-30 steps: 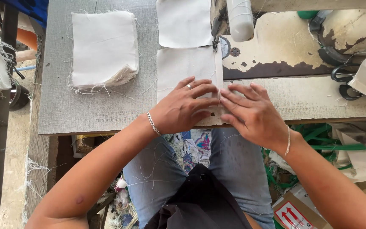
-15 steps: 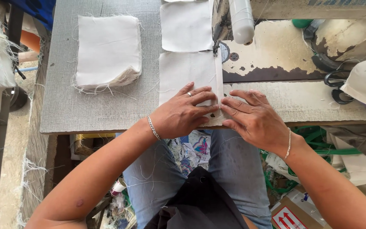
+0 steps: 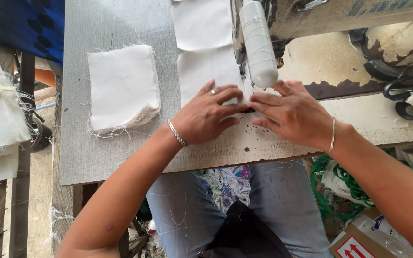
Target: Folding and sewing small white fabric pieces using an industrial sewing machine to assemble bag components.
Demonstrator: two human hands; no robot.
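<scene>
A white fabric piece was pressed flat by the spread fingers of the left hand and right hand, nothing gripped, just before the sewing machine, so steady guiding under its needle seemed needed next.

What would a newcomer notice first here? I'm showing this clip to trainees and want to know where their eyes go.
Probably the left hand and right hand, pressed flat on a white fabric piece at the middle of the table, right under the sewing machine. Next, the frayed stack of white fabric squares lying apart to the left on the grey table.
</scene>
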